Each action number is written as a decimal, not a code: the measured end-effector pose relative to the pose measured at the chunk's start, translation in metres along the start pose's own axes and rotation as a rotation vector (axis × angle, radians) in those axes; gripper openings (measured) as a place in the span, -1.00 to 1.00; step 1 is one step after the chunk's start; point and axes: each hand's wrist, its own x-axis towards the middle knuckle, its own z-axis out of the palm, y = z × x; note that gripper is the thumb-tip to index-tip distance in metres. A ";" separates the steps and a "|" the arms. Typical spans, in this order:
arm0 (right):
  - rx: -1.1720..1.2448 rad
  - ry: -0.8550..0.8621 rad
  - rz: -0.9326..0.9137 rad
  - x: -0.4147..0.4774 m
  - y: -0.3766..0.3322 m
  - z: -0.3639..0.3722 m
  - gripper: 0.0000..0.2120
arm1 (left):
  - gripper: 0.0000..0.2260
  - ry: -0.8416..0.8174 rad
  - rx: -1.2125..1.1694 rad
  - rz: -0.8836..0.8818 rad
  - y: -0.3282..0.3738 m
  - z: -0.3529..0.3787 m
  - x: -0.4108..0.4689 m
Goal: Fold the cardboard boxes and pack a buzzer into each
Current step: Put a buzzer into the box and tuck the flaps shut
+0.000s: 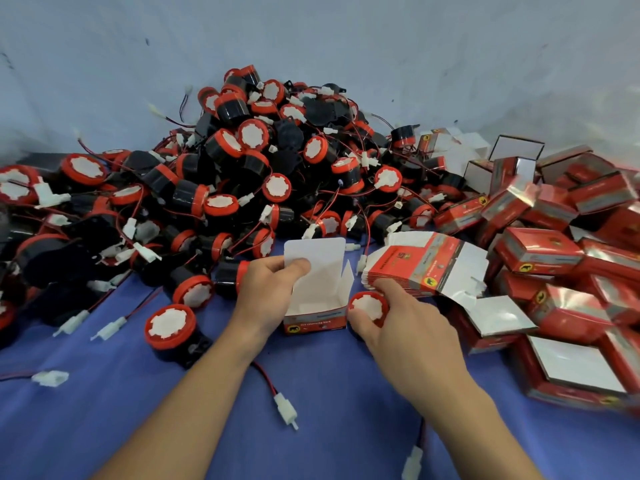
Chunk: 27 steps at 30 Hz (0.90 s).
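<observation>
An open red-and-white cardboard box (317,306) stands upright on the blue cloth, its white lid flap raised. My left hand (268,292) grips the box at its left wall, thumb pressed inside against the flap. Just right of the box, my right hand (398,327) curls its fingers round a red-and-black buzzer (369,306) with a white centre. A stack of flat unfolded boxes (426,265) lies behind my right hand.
A big heap of buzzers (242,168) with red wires fills the back and left. Folded red boxes (554,251) pile up at the right. A loose buzzer (171,329) and white connectors (285,408) lie on the blue cloth (138,427) near my arms.
</observation>
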 end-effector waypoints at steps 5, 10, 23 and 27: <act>-0.003 -0.143 -0.125 0.003 -0.006 -0.007 -0.55 | -0.79 0.000 0.027 -0.003 0.004 -0.001 -0.004; 0.086 -0.179 -0.089 0.002 0.002 -0.006 -0.64 | -0.83 -0.006 0.026 -0.008 0.005 -0.001 -0.005; 0.422 0.004 0.111 0.003 0.021 0.001 -0.72 | -0.83 -0.024 0.016 -0.006 0.002 -0.002 -0.003; 0.339 -0.069 0.031 -0.007 0.022 -0.008 -0.49 | -0.78 -0.014 0.002 -0.002 0.002 -0.001 -0.002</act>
